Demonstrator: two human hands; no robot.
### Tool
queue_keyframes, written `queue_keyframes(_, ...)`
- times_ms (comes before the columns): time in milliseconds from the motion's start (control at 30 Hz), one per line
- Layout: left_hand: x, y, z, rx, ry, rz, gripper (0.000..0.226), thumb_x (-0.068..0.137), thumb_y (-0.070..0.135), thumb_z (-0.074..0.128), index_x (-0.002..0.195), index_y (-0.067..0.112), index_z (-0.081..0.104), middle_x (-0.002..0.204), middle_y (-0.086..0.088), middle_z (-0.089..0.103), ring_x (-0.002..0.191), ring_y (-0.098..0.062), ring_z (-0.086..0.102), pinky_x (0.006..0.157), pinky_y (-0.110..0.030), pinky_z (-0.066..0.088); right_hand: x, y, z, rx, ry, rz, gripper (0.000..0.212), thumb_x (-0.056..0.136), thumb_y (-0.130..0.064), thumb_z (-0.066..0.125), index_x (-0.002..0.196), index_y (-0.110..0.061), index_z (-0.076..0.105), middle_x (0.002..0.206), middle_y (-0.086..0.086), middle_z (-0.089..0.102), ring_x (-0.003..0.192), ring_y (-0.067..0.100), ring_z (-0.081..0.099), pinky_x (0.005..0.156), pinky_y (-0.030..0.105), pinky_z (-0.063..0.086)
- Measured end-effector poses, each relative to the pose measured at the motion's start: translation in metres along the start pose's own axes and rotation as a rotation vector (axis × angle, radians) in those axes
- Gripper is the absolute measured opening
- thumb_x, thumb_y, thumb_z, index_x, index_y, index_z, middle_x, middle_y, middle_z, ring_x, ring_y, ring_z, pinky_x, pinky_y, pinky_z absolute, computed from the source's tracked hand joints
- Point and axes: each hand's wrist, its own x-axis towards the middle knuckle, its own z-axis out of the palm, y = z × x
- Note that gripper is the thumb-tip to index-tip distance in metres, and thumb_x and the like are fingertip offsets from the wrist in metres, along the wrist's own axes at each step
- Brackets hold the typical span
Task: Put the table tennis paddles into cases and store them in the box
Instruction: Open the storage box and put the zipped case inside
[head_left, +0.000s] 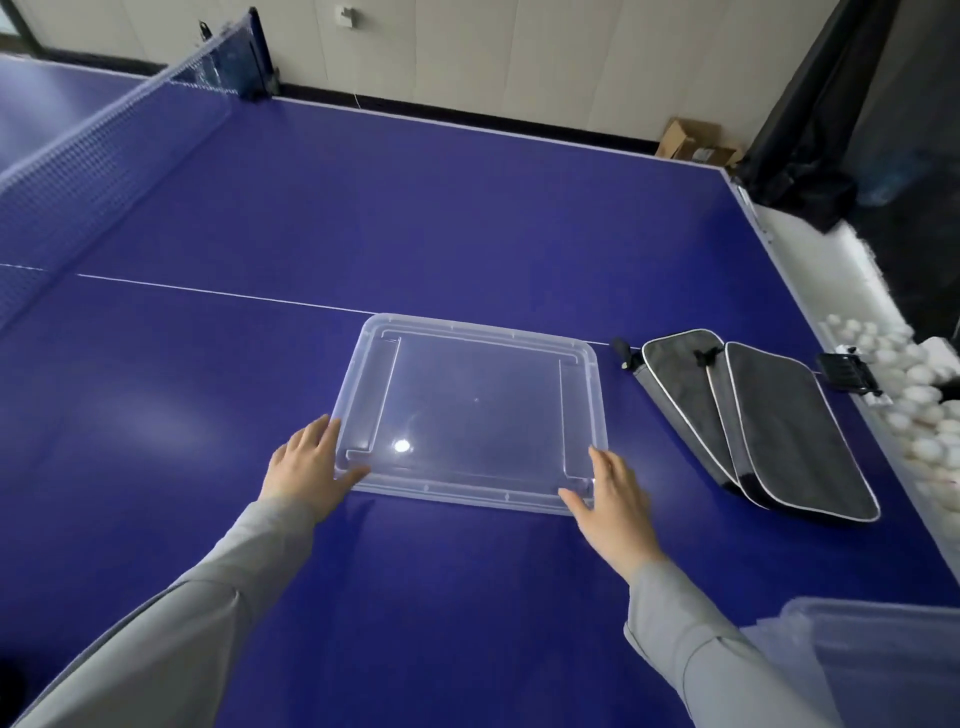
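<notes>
Lid (475, 410) flat on table — left hand (306, 462), right hand (613, 499) touching it.

The lid (470, 410) at the centre is clear, smooth plastic, glossy enough to throw back a bright spot of light near its six o'clock edge. The table (363, 208) beneath it has a smooth blue top with a soft sheen and thin white painted lines. At three o'clock the two cases (769, 421) are matt grey woven cloth with white piping. At five o'clock the box (883, 660) is the same clear plastic, slightly cloudy. The net (104, 140) at ten o'clock is fine mesh. Both sleeves (171, 639) are matt grey cloth.
</notes>
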Motion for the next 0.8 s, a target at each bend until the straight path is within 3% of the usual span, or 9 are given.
queue_keyframes(267, -0.141, -0.037, -0.019, 0.283, -0.013, -0.006, 0.076, 0.093, 0.062, 0.031, 0.152, 0.021, 0.009, 0.160, 0.005, 0.007, 0.147, -0.012, 0.006, 0.120, -0.034, 0.007, -0.099, -0.036, -0.008, -0.135, -0.055, -0.191, 0.066, 0.096, -0.050, 0.041, 0.148, -0.014, 0.023, 0.152, 0.001, 0.028, 0.141, 0.018, 0.025, 0.109, 0.032, 0.027)
queue_keyframes(533, -0.289, -0.108, -0.038, 0.247, 0.029, -0.159, 0.077, 0.091, 0.064, 0.033, 0.152, 0.021, 0.012, 0.160, 0.004, 0.012, 0.147, -0.012, 0.010, 0.119, -0.035, 0.011, -0.213, -0.088, 0.012, -0.079, -0.133, -0.273, 0.070, 0.095, -0.053, 0.041, 0.149, -0.014, 0.021, 0.154, 0.002, 0.026, 0.143, 0.018, 0.022, 0.112, 0.033, 0.025)
queue_keyframes(800, -0.358, -0.206, -0.066, 0.142, 0.102, -0.376, 0.077, 0.088, 0.065, 0.041, 0.150, 0.023, 0.021, 0.157, 0.004, 0.022, 0.145, -0.015, 0.019, 0.117, -0.035, 0.017, -0.275, -0.152, 0.034, -0.050, -0.205, -0.330, 0.071, 0.094, -0.056, 0.040, 0.149, -0.016, 0.020, 0.153, 0.000, 0.027, 0.142, 0.016, 0.024, 0.112, 0.032, 0.028)
